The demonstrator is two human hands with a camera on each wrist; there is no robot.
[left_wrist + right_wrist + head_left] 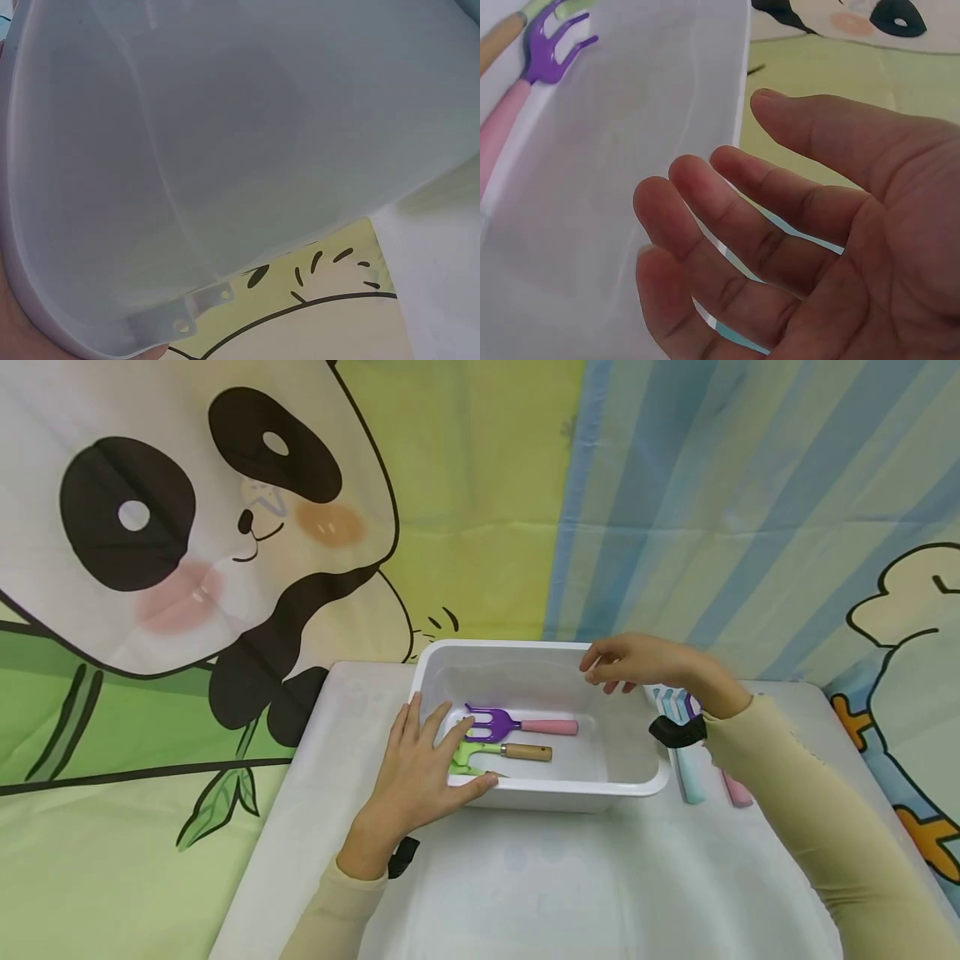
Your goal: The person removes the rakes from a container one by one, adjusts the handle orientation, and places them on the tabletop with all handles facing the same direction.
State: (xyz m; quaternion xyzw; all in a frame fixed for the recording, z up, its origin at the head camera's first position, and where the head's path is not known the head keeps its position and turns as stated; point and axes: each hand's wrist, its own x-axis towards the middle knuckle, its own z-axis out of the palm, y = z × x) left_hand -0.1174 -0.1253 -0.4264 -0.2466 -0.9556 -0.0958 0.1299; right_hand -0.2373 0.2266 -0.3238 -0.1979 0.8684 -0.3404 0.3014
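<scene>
Beige sleeve [817, 827] nearest, my right hand [652, 662] hangs empty, fingers bent, left hand [416, 772] splayed over the white bin [570, 787] on the counter [525, 885], likely light yet stiff; I'd grip its rim

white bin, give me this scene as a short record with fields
container: white bin on a white table
left grip: fingers spread over the bin's left near corner, touching the rim
right grip: holding nothing, above the bin's right far corner, fingers loosely bent
inside: pink-handled purple fork; wooden-handled green tool, partly hidden
outside, right: teal handle; pink handle
</scene>
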